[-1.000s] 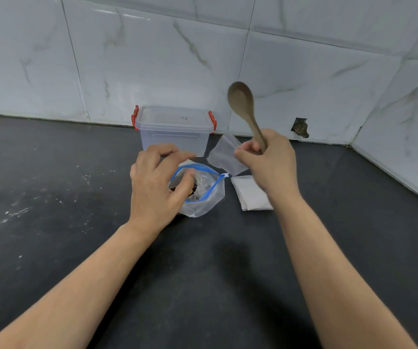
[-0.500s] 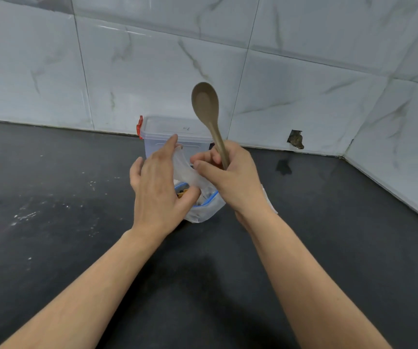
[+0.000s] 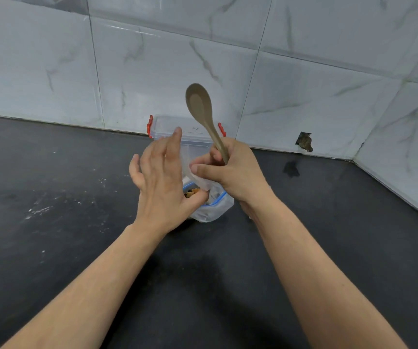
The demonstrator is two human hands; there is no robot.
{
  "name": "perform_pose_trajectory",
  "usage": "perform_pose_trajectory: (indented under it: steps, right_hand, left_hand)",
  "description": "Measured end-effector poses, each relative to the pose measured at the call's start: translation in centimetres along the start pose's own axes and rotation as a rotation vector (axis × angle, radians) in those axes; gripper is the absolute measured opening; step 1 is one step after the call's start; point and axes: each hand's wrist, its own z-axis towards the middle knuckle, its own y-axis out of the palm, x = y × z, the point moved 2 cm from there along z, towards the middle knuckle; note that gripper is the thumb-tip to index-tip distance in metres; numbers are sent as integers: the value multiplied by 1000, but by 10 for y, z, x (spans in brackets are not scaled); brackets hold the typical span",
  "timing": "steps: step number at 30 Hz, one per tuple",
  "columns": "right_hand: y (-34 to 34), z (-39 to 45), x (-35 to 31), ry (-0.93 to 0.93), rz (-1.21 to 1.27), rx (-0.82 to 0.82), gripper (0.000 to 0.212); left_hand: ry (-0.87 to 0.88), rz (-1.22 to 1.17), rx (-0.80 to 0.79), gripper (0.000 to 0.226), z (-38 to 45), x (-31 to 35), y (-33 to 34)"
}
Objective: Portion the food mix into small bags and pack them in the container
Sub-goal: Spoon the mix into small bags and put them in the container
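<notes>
Spreading left hand [image 3: 161, 180] fingers since 0.5 s ago beside small bag [image 3: 190, 170], pinching it and gripping spoon [image 3: 201, 114] in right hand [image 3: 230, 172], above food-mix bag [image 3: 213, 205] mid-counter [image 3: 51, 248]; portioning barely starting, container [image 3: 177, 127] at back edge sitting lidded.

Your right hand [image 3: 238, 175] grips an upright wooden spoon [image 3: 203, 114] and pinches a small clear bag [image 3: 193, 170]; your left hand [image 3: 162, 182], fingers straight, touches it above the zip bag [image 3: 213, 207] on the desk [image 3: 51, 222].

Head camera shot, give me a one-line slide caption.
Right hand grips a wooden spoon and small clear bag above the zip bag of food mix; left hand reaches in.
</notes>
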Motion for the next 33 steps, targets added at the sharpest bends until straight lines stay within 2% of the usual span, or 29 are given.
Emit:
perform_pose_trajectory:
  steps: [3, 6, 9, 11, 15, 18, 21, 23, 28, 33]
  right_hand:
    - [7, 1, 1, -20, -57, 53, 39]
    - [11, 2, -2, -102, -222, 196, 34]
    - [10, 3, -11, -215, -480, 382, 16]
    - [10, 1, -15, -224, -481, 354, 21]
    - [-8, -3, -13, -42, -357, 292, 51]
    - [-33, -4, 1, 81, -470, 187, 56]
    - [-47, -8, 13, 150, -609, 24, 41]
    - [-50, -10, 14, 174, -643, -21, 36]
    - [-27, -7, 16, 132, -796, -38, 12]
    - [-1, -1, 34, 3, -1069, 53, 21]
  left_hand:
    - [-9, -17, 19, 96, -1, 0, 0]
    - [16, 0, 120, 80, 0, -2, -1]
    - [51, 41, 207, 60, 0, -4, -2]
    - [59, 53, 224, 49, 1, -5, -5]
    - [-2, 95, 221, 44, 4, -12, -14]
    - [-112, 148, 129, 45, 10, -19, -18]
    - [-223, 79, 34, 52, 12, -18, -14]
    - [-305, 15, -52, 56, 10, -17, -9]
    - [-457, -23, -311, 61, 5, -22, 1]
    - [-588, -161, -530, 78, 6, -24, 4]
